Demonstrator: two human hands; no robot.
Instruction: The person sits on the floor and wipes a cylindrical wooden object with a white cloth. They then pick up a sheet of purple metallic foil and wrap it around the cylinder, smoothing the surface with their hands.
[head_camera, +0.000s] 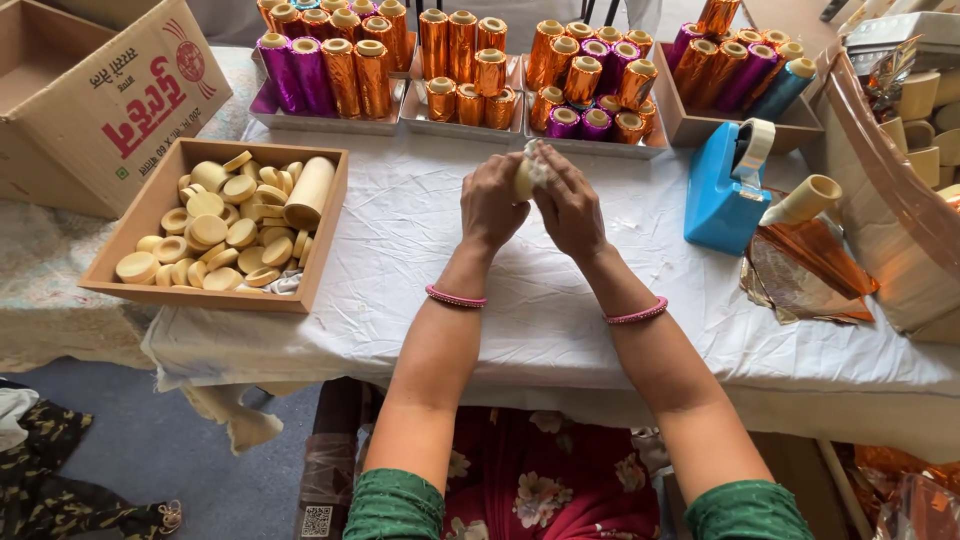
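Head view, looking down on a counter (560, 330) draped in white cloth.

Item, left hand (490, 205): fingers curled, grip clamped on the near side of a small pale-yellow roll (524, 178) held above the middle of the counter.

Item, right hand (570, 210): grip clamped on the same roll from the other side, fingertips pressing a crumpled whitish wrapper (538, 160) at its top. The two hands touch each other around the roll. A pink bangle sits on each wrist.

Item, wooden tray (200, 296): left of the hands, well apart from them, filled with pale-yellow round discs (210, 235); one long cream-coloured cylinder (308, 192) lies tilted at its right end.

Item, shallow trays of foil-wrapped rolls (470, 65): ranged along the far edge, orange and purple, most standing upright, cream ends showing.

Item, blue tape dispenser (722, 195): right of the hands, upright on the cloth.

Item, orange foil sheets (800, 270): just beside the dispenser, crumpled, with a cream roll (800, 200) resting above them.

Item, cardboard box (95, 95): far left, open, tilted behind the wooden tray.
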